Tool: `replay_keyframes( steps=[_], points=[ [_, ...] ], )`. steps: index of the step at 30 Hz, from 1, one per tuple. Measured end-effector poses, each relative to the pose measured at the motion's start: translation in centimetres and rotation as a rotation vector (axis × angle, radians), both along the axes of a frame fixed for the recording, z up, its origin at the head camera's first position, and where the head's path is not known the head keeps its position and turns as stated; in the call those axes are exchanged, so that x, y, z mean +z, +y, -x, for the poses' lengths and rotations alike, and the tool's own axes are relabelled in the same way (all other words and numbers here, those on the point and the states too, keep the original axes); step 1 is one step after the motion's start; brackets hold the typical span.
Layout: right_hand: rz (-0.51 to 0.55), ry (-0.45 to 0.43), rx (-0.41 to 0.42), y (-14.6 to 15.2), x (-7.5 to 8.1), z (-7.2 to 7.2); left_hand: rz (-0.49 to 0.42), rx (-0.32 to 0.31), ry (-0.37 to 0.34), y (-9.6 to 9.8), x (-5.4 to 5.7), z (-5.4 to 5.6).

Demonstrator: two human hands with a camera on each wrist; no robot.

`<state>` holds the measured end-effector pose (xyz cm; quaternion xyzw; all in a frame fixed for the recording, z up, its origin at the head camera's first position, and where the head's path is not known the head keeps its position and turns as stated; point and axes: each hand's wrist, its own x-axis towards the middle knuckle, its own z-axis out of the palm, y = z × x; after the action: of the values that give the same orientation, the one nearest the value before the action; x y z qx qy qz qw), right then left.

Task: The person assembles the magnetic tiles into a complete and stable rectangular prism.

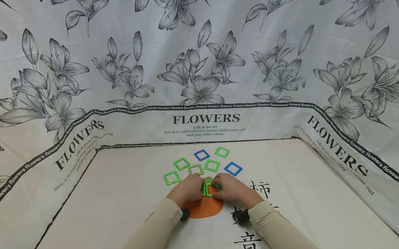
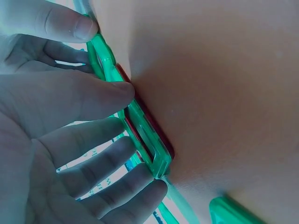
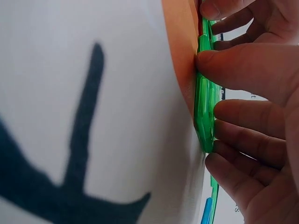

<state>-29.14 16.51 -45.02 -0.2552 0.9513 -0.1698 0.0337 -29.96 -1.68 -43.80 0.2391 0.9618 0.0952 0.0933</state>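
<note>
Both hands meet over the orange printed shape in the head view. My left hand (image 1: pixel 192 187) pinches one side of green square frames (image 2: pixel 161 161), thumb on the near face and fingers behind. From the other side, my right hand (image 1: pixel 233 188) grips green frames (image 3: pixel 205 109) between thumb and fingers. The held pieces stand side by side, tilted up, and a dark red edge (image 2: pixel 161 135) shows along them in the left wrist view. How many pieces are held I cannot tell. Another green frame (image 1: pixel 195 165) lies just beyond the left fingertips.
Several loose green frames (image 1: pixel 173 182) and two blue frames, one at the back (image 1: pixel 197 157) and one at right (image 1: pixel 238 165), lie flat beyond the hands. The pale cloth (image 1: pixel 121 191) carries an orange print (image 1: pixel 205 211) and black characters (image 1: pixel 248 248). A flowered curtain (image 1: pixel 206 124) encloses the table.
</note>
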Motion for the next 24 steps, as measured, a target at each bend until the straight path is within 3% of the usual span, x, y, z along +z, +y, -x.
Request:
replay_keyframes(
  steps=[24],
  points=[
    [0.001,-0.031,-0.014,-0.43,0.43,0.19,-0.009,-0.011,0.002,-0.27,-0.03,0.00]
  ],
)
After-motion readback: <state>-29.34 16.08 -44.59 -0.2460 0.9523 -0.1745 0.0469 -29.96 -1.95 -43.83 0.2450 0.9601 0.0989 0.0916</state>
